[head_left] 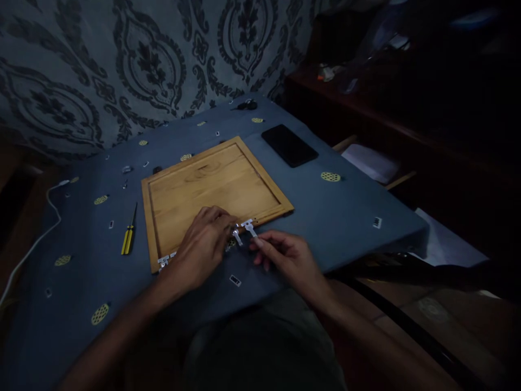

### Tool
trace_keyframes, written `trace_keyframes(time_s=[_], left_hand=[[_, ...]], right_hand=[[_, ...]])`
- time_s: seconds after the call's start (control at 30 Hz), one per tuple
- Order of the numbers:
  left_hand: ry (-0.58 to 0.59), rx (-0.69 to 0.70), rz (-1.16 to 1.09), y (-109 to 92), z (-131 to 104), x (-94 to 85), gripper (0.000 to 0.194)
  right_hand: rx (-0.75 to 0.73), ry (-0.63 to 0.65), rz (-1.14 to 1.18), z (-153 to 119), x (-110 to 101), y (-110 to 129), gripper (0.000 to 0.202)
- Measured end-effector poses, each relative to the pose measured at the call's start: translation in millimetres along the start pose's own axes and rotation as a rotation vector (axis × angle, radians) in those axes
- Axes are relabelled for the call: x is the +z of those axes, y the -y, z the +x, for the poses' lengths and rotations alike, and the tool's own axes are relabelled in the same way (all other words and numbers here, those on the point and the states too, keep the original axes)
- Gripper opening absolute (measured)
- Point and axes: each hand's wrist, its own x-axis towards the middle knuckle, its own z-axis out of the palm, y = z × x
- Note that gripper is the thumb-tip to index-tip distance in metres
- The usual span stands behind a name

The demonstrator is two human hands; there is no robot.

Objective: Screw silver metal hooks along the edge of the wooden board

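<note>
A framed wooden panel (203, 182), like a cabinet door, lies flat on the cloth-covered table. At its near edge my right hand (285, 252) pinches the arm of a T-shaped metal hinge (249, 226) between thumb and fingers; the crosspiece overlaps the panel's edge. My left hand (207, 244) rests over the same edge, its fingers curled and closed at a second metal hinge piece (236, 233); its fingertips are partly hidden. More hinge metal (163, 262) sits at the panel's near left corner, partly behind my left wrist. A yellow-handled screwdriver (128, 239) lies left of the panel.
A black phone or tablet (288, 145) lies beyond the panel on the right. Small metal bits (127, 169) and a dark object (246, 104) are on the blue tablecloth (350, 217). A white cable (52, 203) runs along the left. An open drawer (372, 163) stands right of the table.
</note>
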Motion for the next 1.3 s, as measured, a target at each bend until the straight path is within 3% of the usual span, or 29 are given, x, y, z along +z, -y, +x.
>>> trace_keyframes(time_s=[0.33, 0.73, 1.1, 1.3], left_hand=[[0.175, -0.077, 0.043, 12.9, 17.5, 1.2, 0.027], [0.193, -0.032, -0.002, 18.7, 16.5, 4.0, 0.028], [0.227, -0.097, 0.062, 3.3, 16.6, -7.7, 0.020], [0.207, -0.101, 0.244, -1.4, 4.7, -3.1, 0.047]], right_hand=[[0.015, 0.104, -0.106, 5.8, -4.5, -3.3, 0.042], [0.011, 0.150, -0.182, 6.1, -6.3, 1.0, 0.033], [-0.020, 0.169, -0.181, 4.4, -7.5, 2.0, 0.032], [-0.033, 0.184, -0.197, 5.3, -8.1, 3.0, 0.033]])
